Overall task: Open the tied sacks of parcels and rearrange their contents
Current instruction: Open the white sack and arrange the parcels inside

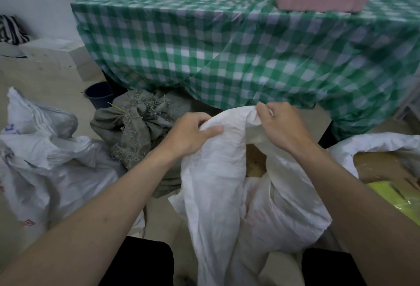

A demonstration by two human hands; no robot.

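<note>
Green-checked tablecloth at twelve o'clock; left hand and right hand both clamp the white sack mouth, grey tied sack at ten.

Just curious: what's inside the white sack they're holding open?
Between the left hand and right hand, the white sack gapes onto something brownish-yellow. The folds cover the rest, so I cannot identify it.

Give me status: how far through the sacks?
Done: the sack at right lies open, brown and yellow parcels showing. In hand: left hand and right hand grip the mouth of the white sack, partly open. Left: the grey sack looks still tied.
</note>
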